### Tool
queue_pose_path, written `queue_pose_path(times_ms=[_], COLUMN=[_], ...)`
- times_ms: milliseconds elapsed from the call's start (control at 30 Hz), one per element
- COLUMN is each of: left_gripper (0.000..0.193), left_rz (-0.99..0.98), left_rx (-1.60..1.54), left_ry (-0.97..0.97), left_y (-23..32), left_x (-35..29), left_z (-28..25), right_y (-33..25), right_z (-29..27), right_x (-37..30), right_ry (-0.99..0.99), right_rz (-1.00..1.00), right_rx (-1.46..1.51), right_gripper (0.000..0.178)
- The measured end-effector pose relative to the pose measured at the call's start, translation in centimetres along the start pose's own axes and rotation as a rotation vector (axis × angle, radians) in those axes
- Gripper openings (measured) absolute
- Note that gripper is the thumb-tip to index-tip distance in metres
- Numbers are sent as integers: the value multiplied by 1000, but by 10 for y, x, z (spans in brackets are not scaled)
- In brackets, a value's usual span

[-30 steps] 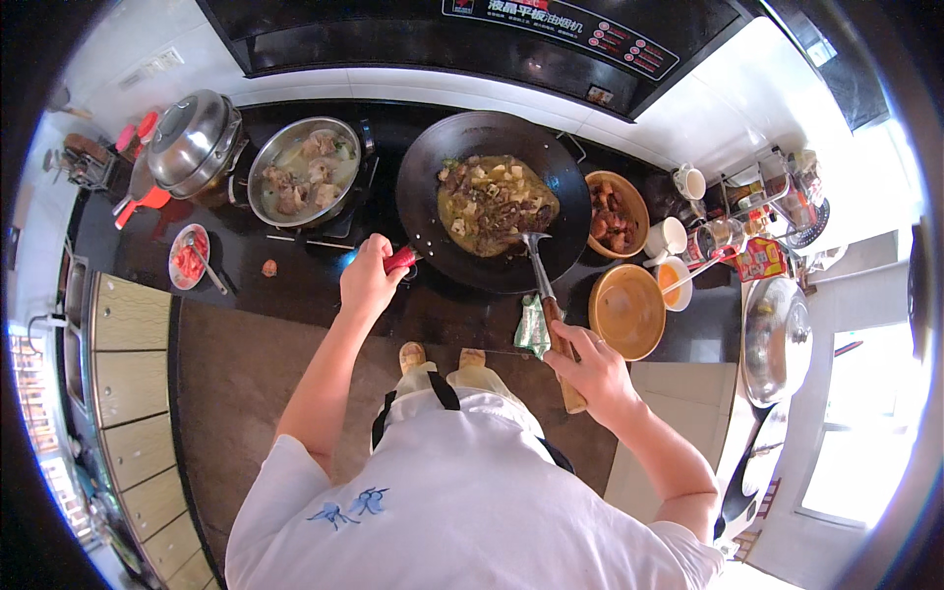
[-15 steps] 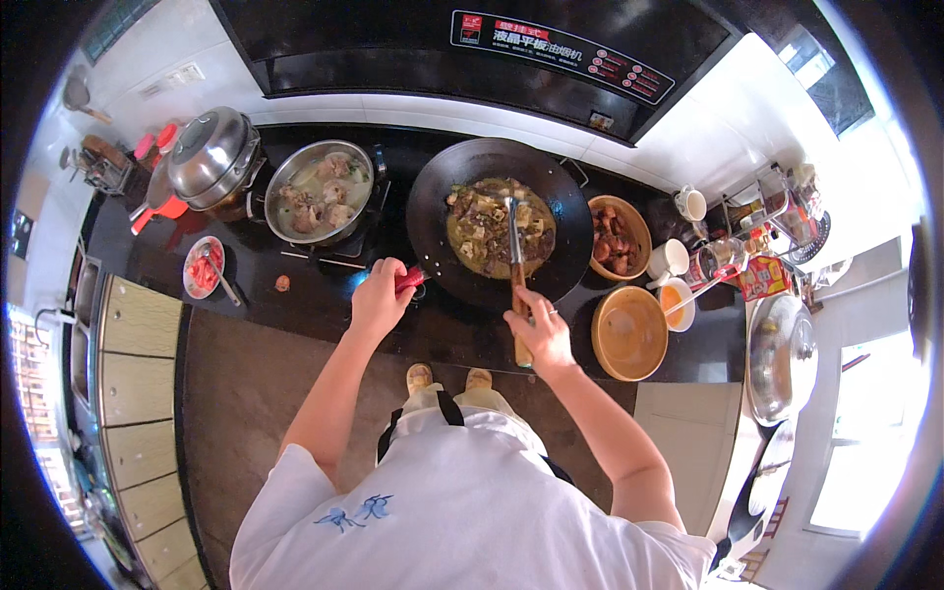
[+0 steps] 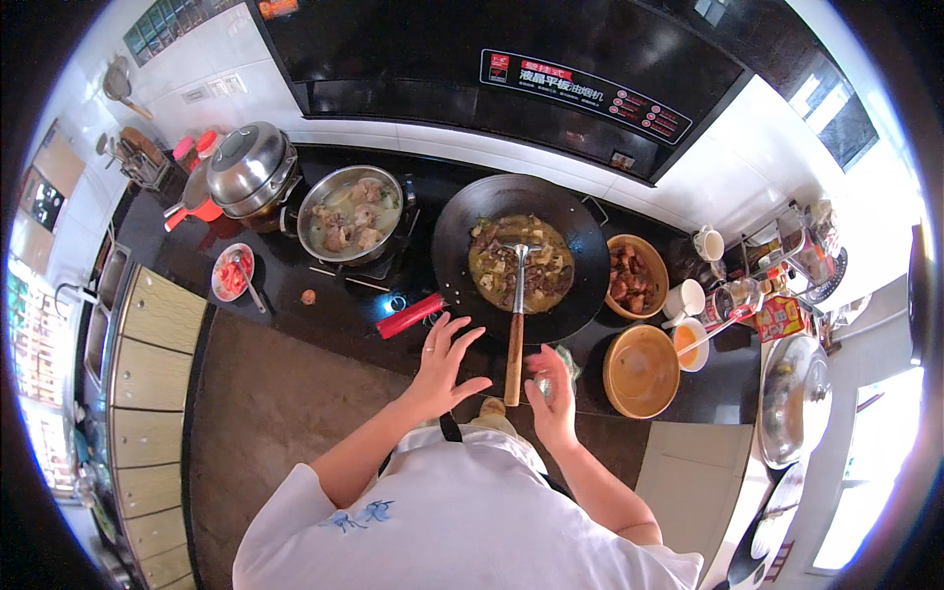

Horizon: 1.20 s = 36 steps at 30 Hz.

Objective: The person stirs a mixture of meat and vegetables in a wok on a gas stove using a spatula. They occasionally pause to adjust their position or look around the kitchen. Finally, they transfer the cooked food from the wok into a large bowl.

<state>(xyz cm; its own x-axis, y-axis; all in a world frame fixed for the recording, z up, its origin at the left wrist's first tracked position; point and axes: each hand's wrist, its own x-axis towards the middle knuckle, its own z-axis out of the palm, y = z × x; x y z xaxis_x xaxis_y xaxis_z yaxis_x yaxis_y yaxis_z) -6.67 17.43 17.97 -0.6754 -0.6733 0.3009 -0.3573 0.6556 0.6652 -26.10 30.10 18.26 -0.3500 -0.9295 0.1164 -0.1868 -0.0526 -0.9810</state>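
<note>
A black wok (image 3: 457,202) holds a stew of chopped pieces in brown-yellow broth. A wooden-handled spatula (image 3: 517,339) leans in it, its metal head in the food and its handle out over the near rim. My left hand (image 3: 441,372) is open, fingers spread, left of that handle and just below the wok's red-sleeved handle (image 3: 411,317), not gripping either. Close on the handle's right, my right hand (image 3: 553,398) has its thumb and slightly blurred fingers apart, with nothing visibly held. Beside its fingers is a small clear, greenish object (image 3: 567,364), partly hidden.
Left of the wok stand a steel pot (image 3: 307,211) of meat in broth, a domed-lid pot (image 3: 251,172) and a bowl of red pieces with a spoon (image 3: 232,272). To its right are a bowl of browned meat (image 3: 649,261), an empty-looking wooden bowl (image 3: 639,369) and an orange-liquid bowl (image 3: 688,344).
Both hands have let go: the left of the wok's red handle, the right of the spatula. They are drawn back toward my body. The spatula now rests more upright in the wok.
</note>
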Motion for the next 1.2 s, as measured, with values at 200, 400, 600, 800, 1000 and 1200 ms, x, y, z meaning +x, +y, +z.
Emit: queue_pose_path(times_ms=[200, 400, 600, 800, 1000, 1200], left_gripper=[77, 45, 37, 20, 31, 21], left_rz=[-6, 214, 149, -155, -18, -49], left_rx=[-124, -11, -279, -469, -363, -443], left_ry=[36, -36, 4, 17, 148, 31], left_y=[20, 35, 48, 33, 61, 51], left_x=[11, 10, 11, 8, 25, 23], left_z=[11, 5, 3, 10, -9, -11], right_y=[-29, 6, -20, -17, -23, -24], right_z=[15, 9, -5, 0, -6, 5], right_x=[1, 11, 31, 31, 31, 38], right_ry=[-111, -81, -188, -290, -254, -100], right_rz=[363, 757, 511, -34, 249, 176], right_rx=[516, 770, 487, 94, 300, 437], right_gripper=[48, 46, 34, 24, 33, 12])
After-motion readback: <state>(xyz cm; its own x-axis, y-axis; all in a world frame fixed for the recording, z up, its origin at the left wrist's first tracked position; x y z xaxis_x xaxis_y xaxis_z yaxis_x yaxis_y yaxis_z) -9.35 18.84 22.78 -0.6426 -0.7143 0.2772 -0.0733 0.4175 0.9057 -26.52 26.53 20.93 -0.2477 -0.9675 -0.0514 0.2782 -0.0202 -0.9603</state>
